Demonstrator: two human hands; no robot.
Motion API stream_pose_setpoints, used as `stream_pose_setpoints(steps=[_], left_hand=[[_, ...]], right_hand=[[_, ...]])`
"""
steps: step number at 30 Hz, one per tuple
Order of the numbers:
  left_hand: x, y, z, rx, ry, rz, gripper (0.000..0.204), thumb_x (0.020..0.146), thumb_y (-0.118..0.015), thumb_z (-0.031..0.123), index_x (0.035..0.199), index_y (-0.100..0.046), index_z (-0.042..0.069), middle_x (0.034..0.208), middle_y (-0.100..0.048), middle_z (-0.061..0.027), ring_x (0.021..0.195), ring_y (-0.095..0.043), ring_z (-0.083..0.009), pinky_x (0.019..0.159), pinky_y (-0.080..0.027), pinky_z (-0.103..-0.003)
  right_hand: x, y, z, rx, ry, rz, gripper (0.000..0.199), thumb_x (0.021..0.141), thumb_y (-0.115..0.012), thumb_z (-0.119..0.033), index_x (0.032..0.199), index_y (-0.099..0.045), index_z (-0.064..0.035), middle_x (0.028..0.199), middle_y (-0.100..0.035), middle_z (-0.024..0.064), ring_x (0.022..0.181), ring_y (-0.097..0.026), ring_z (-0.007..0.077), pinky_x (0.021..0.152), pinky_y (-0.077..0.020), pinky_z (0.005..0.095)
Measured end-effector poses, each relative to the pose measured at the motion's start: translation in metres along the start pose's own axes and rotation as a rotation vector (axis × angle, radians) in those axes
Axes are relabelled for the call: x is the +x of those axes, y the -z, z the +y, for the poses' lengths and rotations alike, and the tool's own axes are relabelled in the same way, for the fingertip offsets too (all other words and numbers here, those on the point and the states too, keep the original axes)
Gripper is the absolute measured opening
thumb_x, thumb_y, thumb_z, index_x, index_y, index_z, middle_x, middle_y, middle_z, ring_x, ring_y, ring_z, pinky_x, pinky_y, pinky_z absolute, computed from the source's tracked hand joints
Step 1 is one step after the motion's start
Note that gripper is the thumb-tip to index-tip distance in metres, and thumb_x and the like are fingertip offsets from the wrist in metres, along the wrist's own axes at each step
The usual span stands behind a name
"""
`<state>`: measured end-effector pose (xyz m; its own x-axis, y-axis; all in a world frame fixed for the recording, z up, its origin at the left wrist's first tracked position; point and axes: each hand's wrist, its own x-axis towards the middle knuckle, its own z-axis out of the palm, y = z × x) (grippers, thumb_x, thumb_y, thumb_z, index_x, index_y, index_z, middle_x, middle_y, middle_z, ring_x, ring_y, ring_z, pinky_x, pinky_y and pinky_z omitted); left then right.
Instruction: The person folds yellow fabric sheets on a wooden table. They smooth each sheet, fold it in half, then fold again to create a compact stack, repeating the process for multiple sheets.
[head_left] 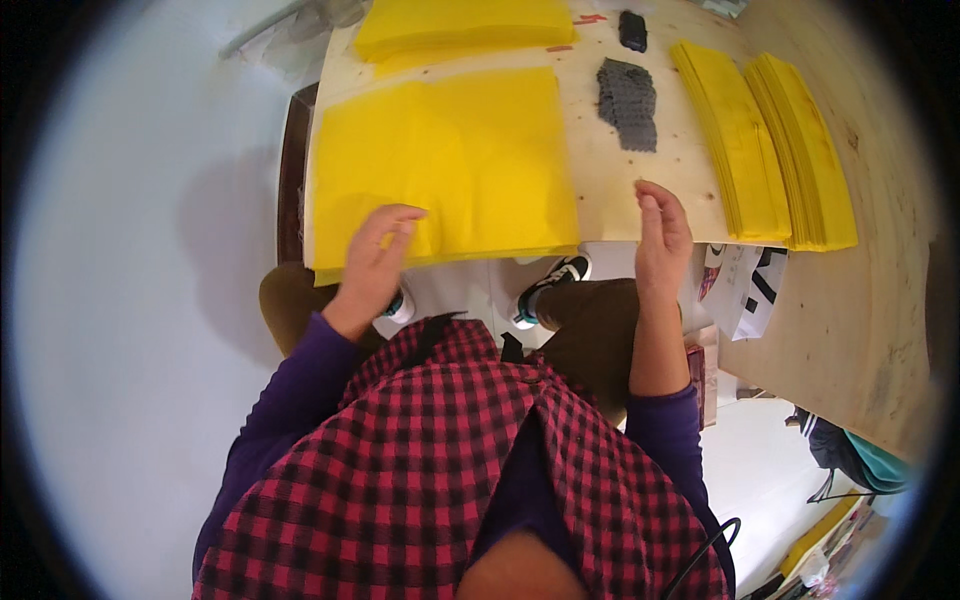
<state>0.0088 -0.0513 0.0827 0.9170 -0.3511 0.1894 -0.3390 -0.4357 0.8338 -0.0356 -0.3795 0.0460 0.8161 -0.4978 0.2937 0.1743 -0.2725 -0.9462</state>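
A wide yellow sheet (450, 140), limp and fabric-like, lies on top of others at the near left of the wooden table. Their near edges reach the table's front edge. Over that near edge is my left hand (378, 262), its fingers stretched to the right and its thumb a little apart. The fingertips are at a slight crease in the sheet; whether they press on it is hard to tell. My right hand (662, 245) is raised at the front edge, right of the sheets. Its fingers are loosely bent, thumb apart from them, with nothing visible between.
Another yellow stack (465, 28) lies at the back. Two long folded yellow bundles (735, 140) stand along the right, beside a wooden panel (840, 320). A grey knitted cloth (628, 105) and a small black object (632, 31) lie between. A white printed bag (745, 290) hangs below the table edge.
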Motion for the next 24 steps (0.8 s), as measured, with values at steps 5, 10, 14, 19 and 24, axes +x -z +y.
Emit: stream_pose_setpoints(steps=[5,10,14,19,24], left_hand=[[-0.023,0.053,-0.046,0.185,0.025,0.177,0.015,0.094,-0.051,0.008,0.101,-0.061,0.001,0.099,-0.061,-0.0112,0.096,-0.058,-0.0243,0.085,-0.044,-0.033],[-0.017,0.079,-0.075,0.298,-0.089,0.146,0.013,0.089,-0.053,0.006,0.099,-0.060,0.002,0.098,-0.059,-0.0137,0.096,-0.056,-0.0303,0.084,-0.044,-0.035],[-0.002,0.089,-0.092,0.399,-0.158,0.087,0.011,0.086,-0.054,0.005,0.095,-0.059,0.002,0.097,-0.059,-0.0145,0.096,-0.055,-0.0336,0.085,-0.044,-0.039],[0.033,0.090,-0.119,0.486,-0.132,0.023,0.010,0.085,-0.055,0.006,0.093,-0.058,0.002,0.096,-0.059,-0.0144,0.097,-0.055,-0.0348,0.085,-0.044,-0.041],[0.071,0.097,-0.130,0.522,-0.113,0.066,0.014,0.084,-0.055,0.006,0.097,-0.058,0.002,0.099,-0.059,-0.0149,0.098,-0.055,-0.0350,0.086,-0.045,-0.042]], right_hand=[[-0.005,-0.046,-0.015,-0.076,0.009,-0.242,0.017,0.093,-0.056,-0.009,0.105,-0.063,0.0002,0.099,-0.064,0.0089,0.090,-0.060,0.0161,0.084,-0.0466,0.0275],[-0.005,-0.077,-0.024,-0.261,0.139,-0.376,0.015,0.091,-0.056,-0.009,0.101,-0.062,0.0002,0.099,-0.063,0.0143,0.094,-0.059,0.0273,0.086,-0.0465,0.0341],[0.007,-0.097,-0.019,-0.453,0.300,-0.441,0.016,0.090,-0.055,-0.009,0.101,-0.062,-0.0001,0.101,-0.062,0.0166,0.097,-0.058,0.0319,0.089,-0.0447,0.0370],[0.035,-0.123,0.003,-0.634,0.417,-0.470,0.013,0.085,-0.057,-0.006,0.096,-0.062,-0.0006,0.101,-0.061,0.0186,0.098,-0.054,0.0364,0.088,-0.0432,0.0418],[0.080,-0.144,0.018,-0.739,0.390,-0.381,0.018,0.087,-0.055,-0.012,0.100,-0.063,-0.0007,0.105,-0.062,0.0189,0.101,-0.054,0.0369,0.090,-0.0421,0.0431]])
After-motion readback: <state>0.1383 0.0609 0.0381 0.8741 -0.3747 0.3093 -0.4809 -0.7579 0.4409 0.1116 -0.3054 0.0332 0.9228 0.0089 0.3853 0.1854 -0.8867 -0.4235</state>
